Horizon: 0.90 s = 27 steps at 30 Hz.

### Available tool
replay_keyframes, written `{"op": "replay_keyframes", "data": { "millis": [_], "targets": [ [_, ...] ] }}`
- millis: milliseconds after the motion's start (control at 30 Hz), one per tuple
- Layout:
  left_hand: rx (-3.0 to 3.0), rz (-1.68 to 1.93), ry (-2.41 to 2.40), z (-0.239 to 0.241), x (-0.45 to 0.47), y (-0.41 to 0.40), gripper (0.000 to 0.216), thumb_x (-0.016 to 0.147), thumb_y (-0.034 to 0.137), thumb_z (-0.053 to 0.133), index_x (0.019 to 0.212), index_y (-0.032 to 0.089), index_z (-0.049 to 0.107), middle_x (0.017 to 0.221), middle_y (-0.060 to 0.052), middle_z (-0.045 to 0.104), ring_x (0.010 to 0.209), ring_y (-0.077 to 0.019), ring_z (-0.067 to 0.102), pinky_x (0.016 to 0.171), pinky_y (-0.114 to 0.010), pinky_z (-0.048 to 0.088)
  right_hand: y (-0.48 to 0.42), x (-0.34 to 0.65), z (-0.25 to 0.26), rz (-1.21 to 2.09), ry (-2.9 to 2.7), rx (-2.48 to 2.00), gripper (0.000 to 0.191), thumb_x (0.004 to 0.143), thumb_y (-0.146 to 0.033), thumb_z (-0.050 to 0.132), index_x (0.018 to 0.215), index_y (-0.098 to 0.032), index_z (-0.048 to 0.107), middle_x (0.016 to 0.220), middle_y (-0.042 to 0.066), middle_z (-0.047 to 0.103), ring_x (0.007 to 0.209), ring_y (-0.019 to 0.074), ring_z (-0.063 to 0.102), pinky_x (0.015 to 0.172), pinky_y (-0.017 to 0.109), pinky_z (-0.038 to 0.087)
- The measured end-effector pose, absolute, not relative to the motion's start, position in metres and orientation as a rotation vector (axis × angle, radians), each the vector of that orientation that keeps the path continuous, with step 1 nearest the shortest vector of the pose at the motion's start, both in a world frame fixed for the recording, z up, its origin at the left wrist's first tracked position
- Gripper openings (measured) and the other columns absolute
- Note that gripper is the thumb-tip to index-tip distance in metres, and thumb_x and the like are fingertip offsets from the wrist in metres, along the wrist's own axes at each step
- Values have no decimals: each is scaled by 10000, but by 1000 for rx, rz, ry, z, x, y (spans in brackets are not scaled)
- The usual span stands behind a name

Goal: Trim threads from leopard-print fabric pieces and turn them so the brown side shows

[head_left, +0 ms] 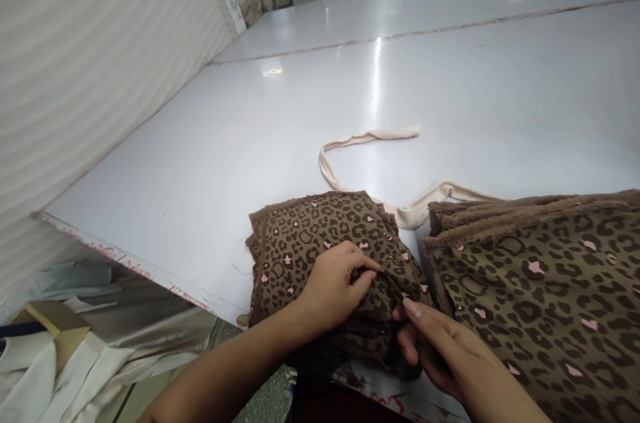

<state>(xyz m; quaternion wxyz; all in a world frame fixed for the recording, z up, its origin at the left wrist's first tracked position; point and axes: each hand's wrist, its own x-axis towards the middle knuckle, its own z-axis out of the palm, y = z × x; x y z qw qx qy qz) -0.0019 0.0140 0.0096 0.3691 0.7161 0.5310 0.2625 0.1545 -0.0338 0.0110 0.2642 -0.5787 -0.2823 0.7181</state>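
1. Left hand [345,276]: placed on the left pile [310,236], lower centre of the frame. Thumb and forefinger are closed in a narrow pinch on the top cloth; whether a fold or a thread is taken up cannot be told.
2. Right hand [435,343]: lower right of centre. A thin dark tool [395,286] is held, its tip directed toward the pinch. The tool's type cannot be confirmed.
3. Work in hand: judged to be partway through at one spot on the left pile's top piece. No finished cut or join can be made out there.
4. Right pile [540,290], of the same spotted cloth: lies at the lower right of the frame, squared up and not being worked. Whether it is completed or outstanding cannot be determined.
5. Outstanding: rough edges are noted on both piles; the remaining pieces cannot be counted.
6. Pale strip [330,150]: left loose on the table [225,136], mid-frame, behind both piles.
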Motion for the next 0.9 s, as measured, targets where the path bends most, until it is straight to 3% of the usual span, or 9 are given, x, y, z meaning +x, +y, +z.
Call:
{"op": "replay_keyframes", "data": {
  "millis": [200, 500, 900],
  "targets": [
    [1806, 773, 1388, 12, 0, 9, 81, 774, 135, 564, 784, 153, 641, 751, -4, 582, 648, -103, 518, 637, -220, 426, -31, 153, 13, 1980, -759, -1595, 496, 649, -647, 582, 753, -162, 550, 438, -29, 506, 325, 11, 220, 365, 179, 102],
    [1941, 874, 1349, 7, 0, 2, 65, 780, 110, 539, 768, 148, 590, 767, -14, 572, 733, -117, 531, 661, -215, 414, -32, 151, 16, 1979, -720, -1657, 510, 680, -665, 526, 776, -165, 557, 438, -36, 477, 328, 8, 221, 364, 161, 95],
    [1976, 905, 1346, 3, 4, 0, 79, 788, 108, 521, 772, 156, 581, 779, -20, 574, 761, -127, 532, 692, -231, 420, -37, 150, 13, 1921, -651, -1592, 441, 658, -619, 591, 709, -182, 566, 441, -33, 495, 335, 19, 206, 396, 191, 82]
  ]
}}
